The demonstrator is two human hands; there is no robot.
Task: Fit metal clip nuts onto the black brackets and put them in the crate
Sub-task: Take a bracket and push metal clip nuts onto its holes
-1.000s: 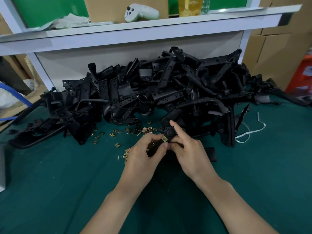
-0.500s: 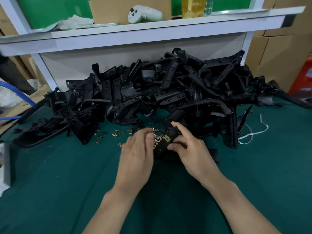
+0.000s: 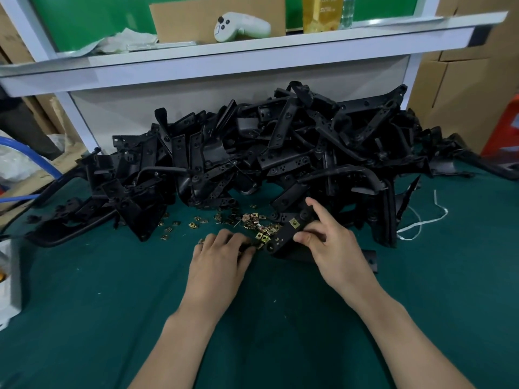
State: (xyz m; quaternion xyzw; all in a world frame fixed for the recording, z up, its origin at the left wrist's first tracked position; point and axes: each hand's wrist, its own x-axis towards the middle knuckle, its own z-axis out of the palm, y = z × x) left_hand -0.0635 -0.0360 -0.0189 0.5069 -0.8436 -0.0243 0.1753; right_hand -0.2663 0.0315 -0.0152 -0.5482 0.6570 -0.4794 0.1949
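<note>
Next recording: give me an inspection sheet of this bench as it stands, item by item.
Surface: green mat, a few small light specks on it.
Job's things: held bracket with one clip nut fitted; loose clip nuts scattered before the bracket pile; crate not seen.
Clutter: white string right of the pile.
Hands: right hand grips the held bracket; left hand has fingertips down among the loose clip nuts, any pinch hidden.
Cables: blue hose at the left edge.
Surroundings: white shelf carrying a white controller and yellow bottle; cardboard boxes at right.
</note>
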